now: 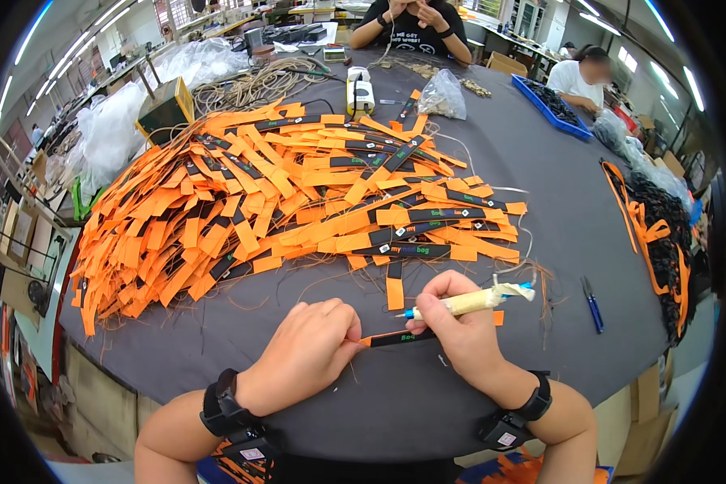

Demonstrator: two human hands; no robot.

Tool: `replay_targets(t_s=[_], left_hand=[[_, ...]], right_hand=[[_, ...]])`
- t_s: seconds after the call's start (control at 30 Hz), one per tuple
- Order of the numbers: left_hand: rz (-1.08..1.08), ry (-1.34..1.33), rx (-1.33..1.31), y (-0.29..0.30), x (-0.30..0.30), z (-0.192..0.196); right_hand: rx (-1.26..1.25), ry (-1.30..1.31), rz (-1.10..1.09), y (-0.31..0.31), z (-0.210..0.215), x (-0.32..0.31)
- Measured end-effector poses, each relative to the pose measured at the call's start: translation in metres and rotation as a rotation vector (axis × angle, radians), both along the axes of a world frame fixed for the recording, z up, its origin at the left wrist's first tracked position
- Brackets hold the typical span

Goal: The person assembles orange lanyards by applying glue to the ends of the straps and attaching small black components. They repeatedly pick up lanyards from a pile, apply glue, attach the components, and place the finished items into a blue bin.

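My left hand [308,345] is closed, pinching the left end of a black-and-orange webbing strip [399,338] that lies flat on the table. In my right hand [469,343] is a pen-like tool [469,302], its grip wrapped in cream tape, with blue showing at both ends and a thin tip pointing left. That tip hovers just above the strip, and a pale cord trails from the tool's back end. My right fingers partly cover the strip's right part. Just beyond both hands spreads a large heap of similar orange-and-black strips [242,210] with loose threads.
Blue-handled thread snips [594,308] lie at right. Farther right are black and orange straps [649,234] and a blue tray [561,113]. A yellow-and-white device [360,93], a clear bag [442,95] and coiled cord [254,85] stand behind the heap. Two people sit across the dark table [532,218].
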State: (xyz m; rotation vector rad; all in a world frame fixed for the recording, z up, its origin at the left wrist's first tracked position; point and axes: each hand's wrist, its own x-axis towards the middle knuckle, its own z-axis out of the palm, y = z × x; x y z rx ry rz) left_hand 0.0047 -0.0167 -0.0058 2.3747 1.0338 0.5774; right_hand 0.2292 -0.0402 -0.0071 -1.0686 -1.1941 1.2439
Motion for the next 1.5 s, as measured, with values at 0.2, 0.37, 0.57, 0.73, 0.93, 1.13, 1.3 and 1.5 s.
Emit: replay_targets(t_s=[0.2, 0.37, 0.57, 0.73, 0.93, 1.13, 1.3, 1.5], left_hand=[[-0.143, 0.096, 0.284, 0.0, 0.001, -0.001], [-0.177, 0.047, 0.022, -0.002, -0.008, 0.016], [-0.01, -0.114, -0.219, 0.008, -0.008, 0.018], [-0.132, 0.002, 0.002, 0.01, -0.001, 0.004], [-0.189, 0.117, 0.017, 0.014, 0.005, 0.008], [-0.255, 0.181, 0.009, 0.022, 0.004, 0.008], [-0.212, 0.072, -0.026, 0.019, 0.001, 0.0], [-0.204, 0.012, -0.055, 0.019, 0.0, -0.001]], right_hand=[[0.047, -0.046, -0.003, -0.006, 0.011, 0.004], [-0.129, -0.047, 0.086, -0.005, 0.005, 0.003], [-0.104, -0.159, 0.159, 0.003, -0.008, 0.0], [-0.098, -0.182, 0.156, 0.002, -0.011, -0.001], [-0.061, -0.221, 0.125, 0.002, -0.01, 0.0], [-0.047, -0.242, 0.115, 0.0, -0.012, -0.004], [-0.014, -0.246, 0.159, -0.001, -0.015, -0.003], [-0.026, -0.233, 0.159, 0.0, -0.016, -0.003]])
